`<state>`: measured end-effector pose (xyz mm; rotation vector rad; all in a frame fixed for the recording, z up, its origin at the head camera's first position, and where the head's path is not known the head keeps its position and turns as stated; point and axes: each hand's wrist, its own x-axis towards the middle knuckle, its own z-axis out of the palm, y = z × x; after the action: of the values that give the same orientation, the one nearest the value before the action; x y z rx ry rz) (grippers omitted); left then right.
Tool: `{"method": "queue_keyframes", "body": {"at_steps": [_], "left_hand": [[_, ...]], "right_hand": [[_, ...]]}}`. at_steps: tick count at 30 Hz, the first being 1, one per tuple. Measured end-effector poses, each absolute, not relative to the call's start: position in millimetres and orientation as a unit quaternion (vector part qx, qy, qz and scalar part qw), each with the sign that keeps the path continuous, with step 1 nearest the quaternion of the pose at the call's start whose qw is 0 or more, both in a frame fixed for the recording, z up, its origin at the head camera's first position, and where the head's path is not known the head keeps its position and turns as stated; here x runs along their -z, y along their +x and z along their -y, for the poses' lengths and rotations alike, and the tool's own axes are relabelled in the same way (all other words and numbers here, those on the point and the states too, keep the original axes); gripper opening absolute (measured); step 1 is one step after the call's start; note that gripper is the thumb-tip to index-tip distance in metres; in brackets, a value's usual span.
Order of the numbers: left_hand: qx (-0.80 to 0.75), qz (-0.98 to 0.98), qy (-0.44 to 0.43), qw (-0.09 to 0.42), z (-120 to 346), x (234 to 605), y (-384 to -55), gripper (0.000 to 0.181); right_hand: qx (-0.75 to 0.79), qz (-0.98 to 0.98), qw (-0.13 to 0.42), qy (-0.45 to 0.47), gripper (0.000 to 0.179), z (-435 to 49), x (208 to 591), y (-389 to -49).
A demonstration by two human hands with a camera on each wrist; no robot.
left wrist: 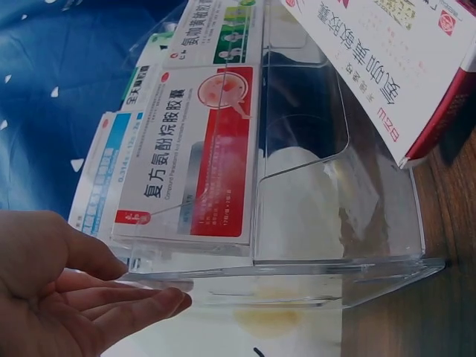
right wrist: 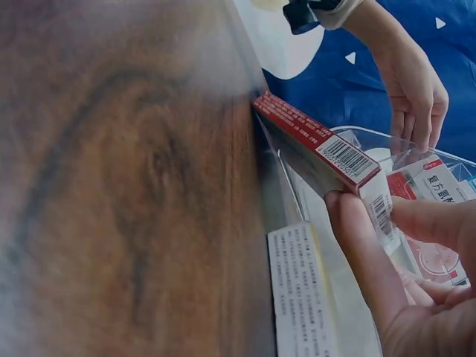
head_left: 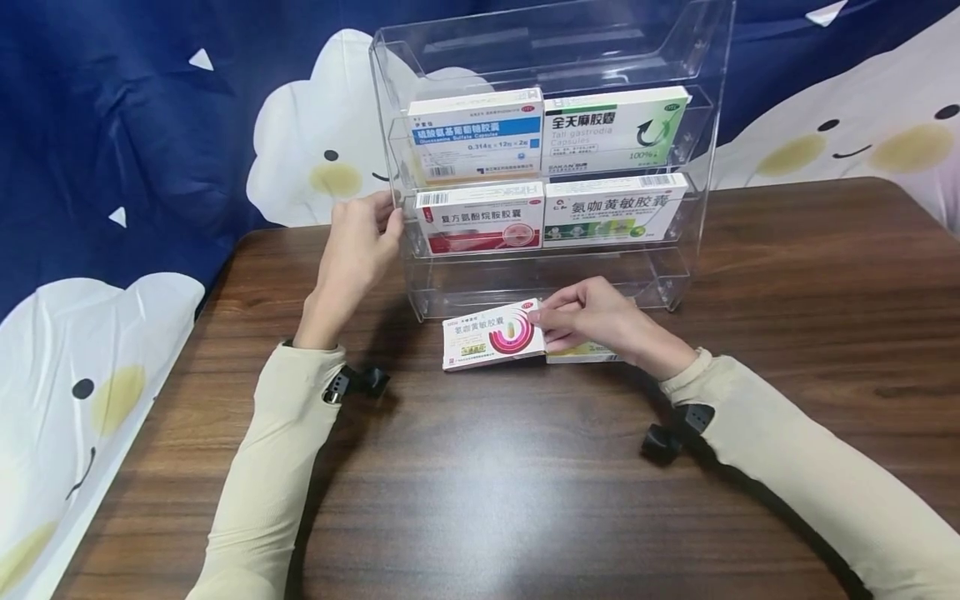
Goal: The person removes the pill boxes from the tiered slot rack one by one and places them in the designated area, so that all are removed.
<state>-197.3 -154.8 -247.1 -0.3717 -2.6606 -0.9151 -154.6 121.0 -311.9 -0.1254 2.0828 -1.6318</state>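
My right hand (head_left: pixel 600 321) pinches a white medicine box (head_left: pixel 491 337) with a pink ring print by its right end, thumb on the front. It is tilted in front of the clear acrylic rack's (head_left: pixel 547 283) bottom tier; its red edge (right wrist: pixel 316 137) shows in the right wrist view. My left hand (head_left: pixel 360 242) grips the rack's left side panel, thumb on one face and fingers on the other (left wrist: pixel 82 297). Beneath my right hand a white-and-yellow box (head_left: pixel 581 354) lies on the table, partly hidden.
On the rack's upper tier stand a blue-striped box (head_left: pixel 476 142) and a green-and-white box (head_left: pixel 615 133). The middle tier holds a red-and-white box (head_left: pixel 483 221) and another green-printed box (head_left: pixel 611 212). Behind the brown wooden table (head_left: pixel 480 483) hangs a blue curtain (head_left: pixel 150 100) with clouds.
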Motion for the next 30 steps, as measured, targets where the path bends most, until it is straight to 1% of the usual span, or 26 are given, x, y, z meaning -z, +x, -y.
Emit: {"method": "queue_keyframes", "body": {"at_steps": [3,6,7,10,12,14,16,18,20,24,30], "left_hand": [[0.32,0.926,-0.13,0.151,155,248,-197,0.028],[0.324,0.925,-0.129,0.149,155,248,-197,0.028],[0.324,0.926,-0.128,0.148,155,249,-197,0.028],[0.323,0.926,-0.126,0.148,156,249,-197,0.028],[0.32,0.926,-0.126,0.152,156,249,-197,0.027],[0.317,0.927,-0.127,0.155,156,249,-197,0.027],[0.316,0.927,-0.128,0.157,156,249,-198,0.027],[0.315,0.927,-0.127,0.159,155,249,-198,0.027],[0.317,0.927,-0.127,0.157,156,250,-198,0.028],[0.318,0.927,-0.129,0.154,155,250,-198,0.03],[0.308,0.929,-0.129,0.157,154,249,-198,0.03]], "right_hand": [[0.564,-0.792,0.228,-0.048,0.033,-120,311,-156],[0.509,-0.837,0.19,-0.065,0.031,-120,307,-157],[0.482,-0.857,0.166,-0.079,0.029,-120,306,-156],[0.408,-0.899,0.069,-0.143,0.022,-120,303,-153],[0.364,-0.907,-0.001,-0.211,0.017,-117,302,-149],[0.326,-0.9,-0.05,-0.286,0.019,-109,301,-144],[0.29,-0.883,-0.066,-0.362,0.023,-98,301,-138],[0.242,-0.875,-0.068,-0.413,0.02,-85,301,-133],[0.198,-0.873,-0.061,-0.442,0.015,-74,302,-128],[0.135,-0.879,-0.057,-0.453,0.012,-60,307,-124],[0.095,-0.886,-0.045,-0.452,0.011,-54,309,-119]]}}
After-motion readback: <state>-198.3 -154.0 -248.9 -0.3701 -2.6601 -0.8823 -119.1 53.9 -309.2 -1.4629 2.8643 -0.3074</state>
